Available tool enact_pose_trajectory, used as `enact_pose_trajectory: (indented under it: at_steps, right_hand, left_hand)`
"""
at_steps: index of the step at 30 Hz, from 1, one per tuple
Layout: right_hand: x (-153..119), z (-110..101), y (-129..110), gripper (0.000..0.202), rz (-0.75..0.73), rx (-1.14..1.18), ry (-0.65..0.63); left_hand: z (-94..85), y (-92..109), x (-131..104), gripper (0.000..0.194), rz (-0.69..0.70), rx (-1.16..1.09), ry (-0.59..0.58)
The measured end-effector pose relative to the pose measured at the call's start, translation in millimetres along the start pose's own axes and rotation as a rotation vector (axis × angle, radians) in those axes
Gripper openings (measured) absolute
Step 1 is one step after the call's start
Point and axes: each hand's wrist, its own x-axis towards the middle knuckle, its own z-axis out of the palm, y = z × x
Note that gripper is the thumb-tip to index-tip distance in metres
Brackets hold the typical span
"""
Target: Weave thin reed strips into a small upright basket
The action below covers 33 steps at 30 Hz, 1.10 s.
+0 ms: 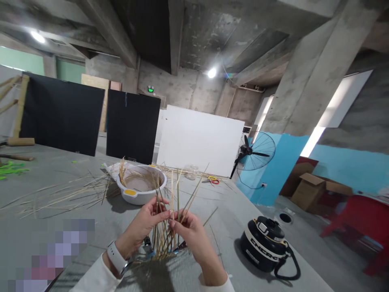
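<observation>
In front of me stands a bundle of straw strips point(165, 243), partly interlaced, fanning upward from the table's near part. My left hand point(152, 217), with a white watch point(117, 255) at its wrist, closes its fingers on strips at the left of the bundle. My right hand point(190, 229) pinches strips at the right, its thumb and fingertips almost meeting the left thumb. Strip ends poke up above both hands. Around the base are bits of blue and a dark clip-like piece point(147, 243), partly hidden by the left hand.
A white basin point(138, 198) with straw inside sits beyond my left hand, loose strips point(75, 190) lying left of it. Scissors point(212, 180) rest at the far side. A black bottle point(263, 245) stands at the right table edge. A wooden mallet point(20, 141) lies far left.
</observation>
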Motion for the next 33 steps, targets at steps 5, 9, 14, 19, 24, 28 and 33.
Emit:
enact_pose_trajectory:
  at_steps: [5, 9, 14, 19, 24, 28, 33]
  right_hand:
    - [0, -2, 2, 0.029, -0.013, -0.006, -0.011]
    - [-1, -1, -1, 0.029, 0.013, 0.014, -0.010]
    - [-1, 3, -1, 0.031, 0.005, 0.014, 0.052]
    - [-2, 5, -1, 0.031, 0.003, -0.029, 0.104]
    - [-1, 5, 1, 0.034, 0.057, -0.026, 0.160]
    - [0, 7, 6, 0.033, -0.025, -0.050, 0.179]
    - [0, 9, 5, 0.037, -0.069, -0.116, 0.180]
  left_hand:
    - [-0.3, -3, 1, 0.030, -0.018, 0.031, 0.001]
    - [-2.6, -4, 3, 0.032, -0.039, 0.015, -0.020]
    - [-3.6, -5, 5, 0.033, 0.003, 0.055, 0.031]
    - [-2.5, -2, 2, 0.034, -0.036, 0.007, 0.012]
    - [-3.5, 0, 3, 0.039, -0.063, -0.076, 0.030]
    - [-6.1, -4, 7, 0.042, -0.076, -0.116, 0.074]
    - [-9.5, -8, 10, 0.036, -0.092, -0.129, 0.092]
